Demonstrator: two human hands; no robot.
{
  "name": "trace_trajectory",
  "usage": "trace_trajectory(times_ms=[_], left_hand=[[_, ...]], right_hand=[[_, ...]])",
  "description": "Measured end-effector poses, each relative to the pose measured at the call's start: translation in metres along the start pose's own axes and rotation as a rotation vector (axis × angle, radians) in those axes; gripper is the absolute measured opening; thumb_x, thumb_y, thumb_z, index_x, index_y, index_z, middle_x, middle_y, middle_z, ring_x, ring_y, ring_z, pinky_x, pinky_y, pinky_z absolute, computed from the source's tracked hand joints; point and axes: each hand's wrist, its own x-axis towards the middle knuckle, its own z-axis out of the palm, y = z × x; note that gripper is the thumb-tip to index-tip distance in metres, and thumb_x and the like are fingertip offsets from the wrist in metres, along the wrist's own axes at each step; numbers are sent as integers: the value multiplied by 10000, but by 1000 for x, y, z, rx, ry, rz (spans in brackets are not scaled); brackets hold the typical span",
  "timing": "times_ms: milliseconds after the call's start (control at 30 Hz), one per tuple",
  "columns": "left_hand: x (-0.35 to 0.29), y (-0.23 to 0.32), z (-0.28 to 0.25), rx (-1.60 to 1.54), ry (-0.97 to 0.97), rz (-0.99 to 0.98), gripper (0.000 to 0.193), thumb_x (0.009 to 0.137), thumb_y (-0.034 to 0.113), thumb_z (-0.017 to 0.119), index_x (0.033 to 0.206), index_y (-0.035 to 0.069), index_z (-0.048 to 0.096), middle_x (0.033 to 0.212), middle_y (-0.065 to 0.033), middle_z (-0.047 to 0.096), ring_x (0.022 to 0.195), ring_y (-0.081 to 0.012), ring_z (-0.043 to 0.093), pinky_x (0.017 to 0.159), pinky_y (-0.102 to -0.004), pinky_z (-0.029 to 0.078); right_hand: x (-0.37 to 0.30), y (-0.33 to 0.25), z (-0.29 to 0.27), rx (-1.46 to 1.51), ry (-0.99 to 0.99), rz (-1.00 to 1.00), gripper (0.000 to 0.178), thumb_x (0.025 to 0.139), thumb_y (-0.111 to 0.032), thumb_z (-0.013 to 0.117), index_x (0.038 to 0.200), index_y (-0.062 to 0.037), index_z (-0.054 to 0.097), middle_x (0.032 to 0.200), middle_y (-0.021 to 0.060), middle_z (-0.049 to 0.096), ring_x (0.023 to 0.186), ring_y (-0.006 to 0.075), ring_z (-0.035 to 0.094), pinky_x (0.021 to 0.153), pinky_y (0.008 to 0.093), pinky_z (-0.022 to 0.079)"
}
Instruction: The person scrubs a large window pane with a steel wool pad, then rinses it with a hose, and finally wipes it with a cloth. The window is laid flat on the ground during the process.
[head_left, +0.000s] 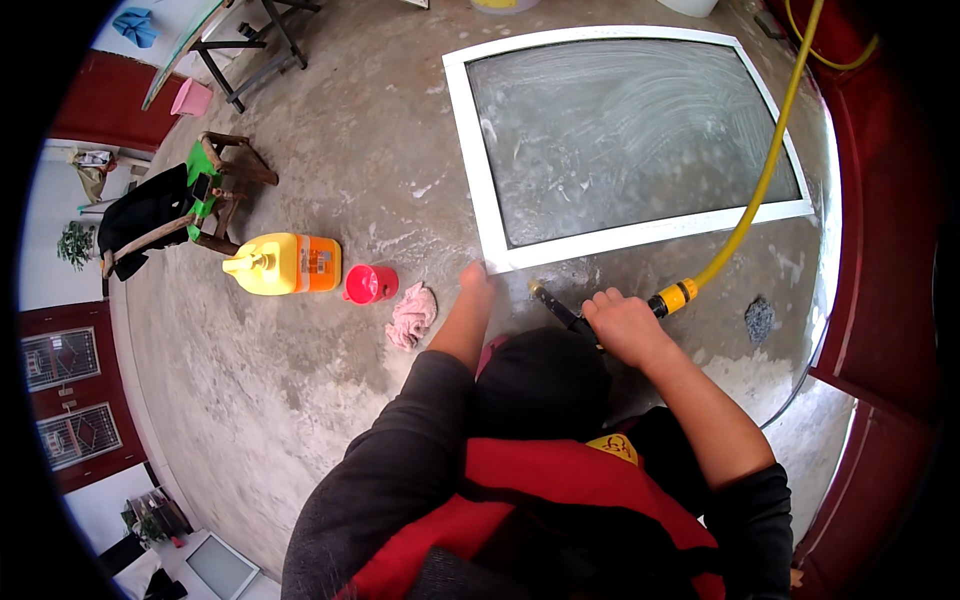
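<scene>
A white-framed window panel (625, 244) is in front of me, its glass (640, 140) wet and streaked with whitish suds. My left hand (478, 280) is closed at the panel's near left corner, gripping the frame; its fingers are mostly hidden. My right hand (622, 325) is wrapped round a black spray nozzle (560, 308), whose tip points left, toward the near edge of the panel. A yellow hose (752, 205) joins the nozzle at a yellow and black connector (675, 297) and runs up across the panel's right side.
Left of my left hand are a crumpled pink cloth (412, 316), a red cup (371, 284) and a yellow jug (290, 265). A wooden chair (205, 200) holds dark clothing. A grey scouring pad (760, 319) lies at right, near a dark red wall (885, 250). The concrete floor is wet.
</scene>
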Motion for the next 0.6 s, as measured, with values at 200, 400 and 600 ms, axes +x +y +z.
trace_trajectory(times_ms=[200, 400, 600], left_hand=[[-36, 22, 6, -123, 105, -51, 295, 952, 170, 391, 1095, 0, 586, 1067, -138, 630, 1042, -305, 584, 1041, -523, 374], [38, 12, -37, 225, 0, 101, 288, 939, 205, 464, 1128, 29, 592, 1080, -133, 620, 1003, -301, 589, 955, -512, 433], [-6, -3, 12, 395, 61, 48, 316, 897, 252, 590, 1139, 50, 599, 1094, -128, 611, 947, -290, 591, 814, -470, 507]], right_hand=[[5, -7, 0, 22, -38, 4, 101, 791, -133, 588, 877, -85, 564, 872, 71, 597, 891, 250, 610, 668, 368, 551], [4, 13, -7, -55, 28, 89, 103, 775, -118, 614, 868, -89, 580, 861, 67, 623, 888, 239, 624, 657, 363, 550], [-33, 39, -12, -84, -28, 210, 84, 783, -115, 590, 862, -86, 580, 854, 62, 623, 862, 244, 624, 659, 361, 545]])
